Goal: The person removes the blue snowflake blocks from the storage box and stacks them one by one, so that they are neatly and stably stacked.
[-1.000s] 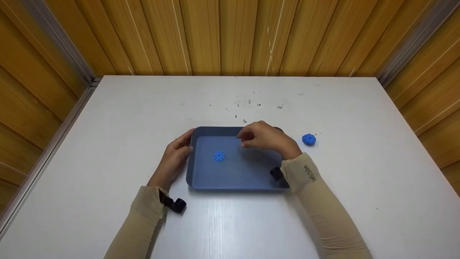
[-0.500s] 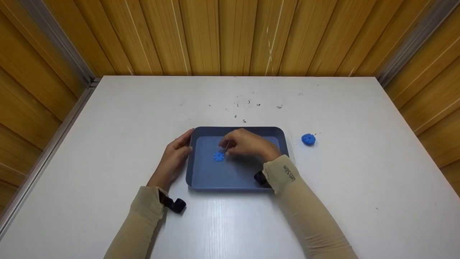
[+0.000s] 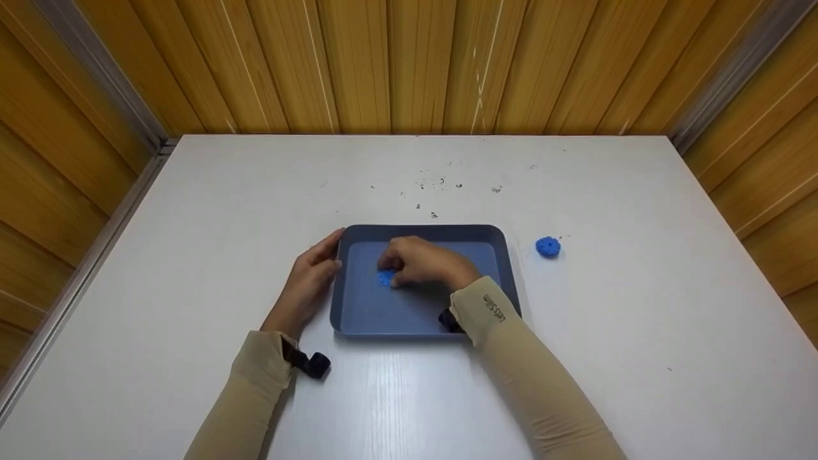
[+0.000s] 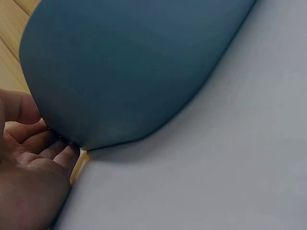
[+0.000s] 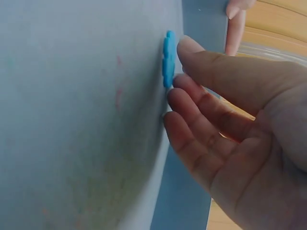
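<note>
A blue-grey rectangular tray [image 3: 383, 313] lies on the white table. At its back left corner my left hand [image 3: 307, 281] holds the side, thumb against the outer wall. In the left wrist view the curled fingers [image 4: 67, 155] meet the tray's lower edge. Inside the tray, my right hand [image 3: 425, 262] reaches down to a blue notched interlocking disc [image 3: 385, 278] and pinches it between thumb and fingertips, partly covering it. Seen edge-on in the right wrist view, the disc [image 5: 168, 60] is flat and thin, close to the thumb tip.
Another blue notched piece [image 3: 547, 247], which looks thicker, lies on the table [image 3: 639, 306] right of the tray. Small dark marks spot the tabletop behind the tray. Wood-patterned panels [image 3: 415, 64] stand around the back and sides.
My right hand has moved left and down across the tray, from its right half onto the blue disc, and its fingertips have closed around it. My left hand stays at the tray.
</note>
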A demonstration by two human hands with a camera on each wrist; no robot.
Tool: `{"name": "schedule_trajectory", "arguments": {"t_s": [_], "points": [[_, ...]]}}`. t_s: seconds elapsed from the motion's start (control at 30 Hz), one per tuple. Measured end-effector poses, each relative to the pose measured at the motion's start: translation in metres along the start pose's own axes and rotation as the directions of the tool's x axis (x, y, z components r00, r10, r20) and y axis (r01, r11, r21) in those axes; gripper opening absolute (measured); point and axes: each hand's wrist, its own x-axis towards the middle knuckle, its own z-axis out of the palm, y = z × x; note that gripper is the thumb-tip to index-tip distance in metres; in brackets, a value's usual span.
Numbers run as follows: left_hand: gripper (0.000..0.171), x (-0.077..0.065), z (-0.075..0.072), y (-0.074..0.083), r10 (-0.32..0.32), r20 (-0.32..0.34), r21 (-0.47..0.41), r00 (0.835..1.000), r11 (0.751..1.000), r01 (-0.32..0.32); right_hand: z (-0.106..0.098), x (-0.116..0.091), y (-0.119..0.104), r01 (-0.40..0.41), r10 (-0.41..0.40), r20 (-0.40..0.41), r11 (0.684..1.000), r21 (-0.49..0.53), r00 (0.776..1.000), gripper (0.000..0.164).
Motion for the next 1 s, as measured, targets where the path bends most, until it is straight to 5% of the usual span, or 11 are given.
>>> {"name": "schedule_trajectory", "arguments": {"t_s": [0.73, 1.0], "points": [[0.061, -0.0001, -0.0006, 0.0009, 0.01, 0.012, -0.005, 1.0, 1.0, -0.01, 0.0025, -0.0015, -0.0003, -0.055, 0.055, 0.035, 0.998, -0.009, 0.998, 0.029], [0.061, -0.0006, 0.0003, 0.0007, 0.03, 0.006, -0.013, 1.0, 0.999, -0.03, -0.0023, -0.0072, 0.003, -0.029, 0.029, -0.014, 1.0, 0.003, 0.999, 0.024]]}}
